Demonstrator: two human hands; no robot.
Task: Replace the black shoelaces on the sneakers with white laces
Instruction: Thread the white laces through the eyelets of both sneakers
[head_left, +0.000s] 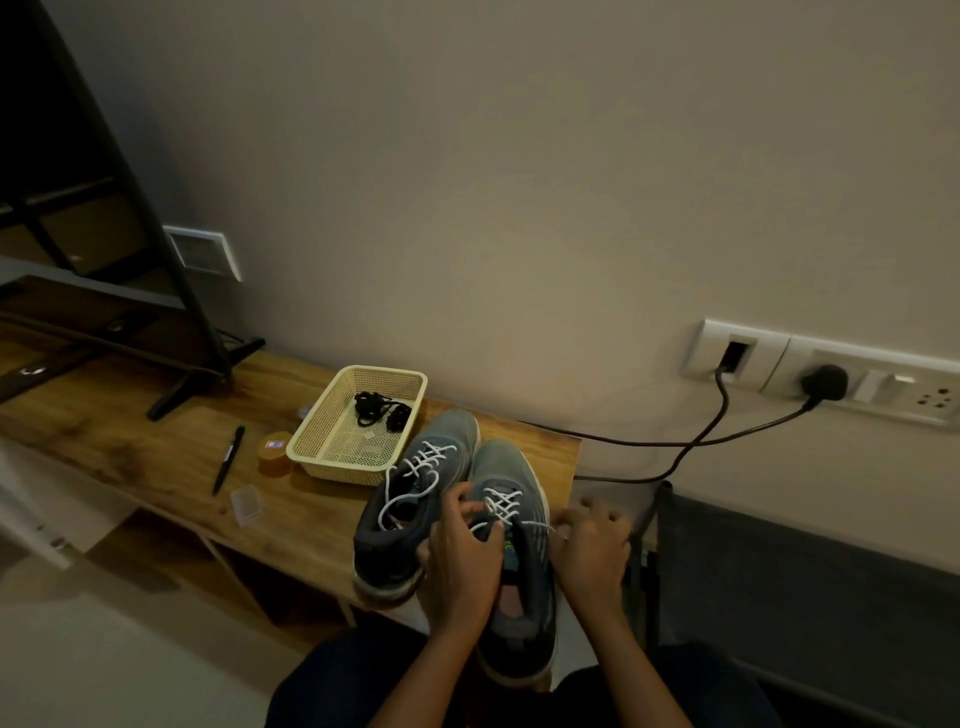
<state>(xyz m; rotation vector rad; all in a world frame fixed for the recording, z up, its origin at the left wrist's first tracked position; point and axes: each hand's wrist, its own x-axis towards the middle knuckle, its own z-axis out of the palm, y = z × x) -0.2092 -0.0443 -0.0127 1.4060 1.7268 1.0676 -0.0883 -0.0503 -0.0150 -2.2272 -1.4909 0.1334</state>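
Observation:
Two grey sneakers stand side by side at the right end of the wooden table, both threaded with white laces. The left sneaker (410, 499) has loose white lace ends (402, 501) lying over its opening. My left hand (460, 561) pinches one end of the white lace (501, 506) on the right sneaker (519, 571). My right hand (592, 551) pinches the other end just off that shoe's right side. The black laces (376, 408) lie bundled in a cream basket (324, 447) behind the shoes.
A black pen (227, 460), a small round orange container (274, 452) and a clear plastic piece (245, 504) lie left of the basket. A monitor stand (197, 374) is at the far left. Black cables (691, 441) run from wall sockets (826, 382) on the right.

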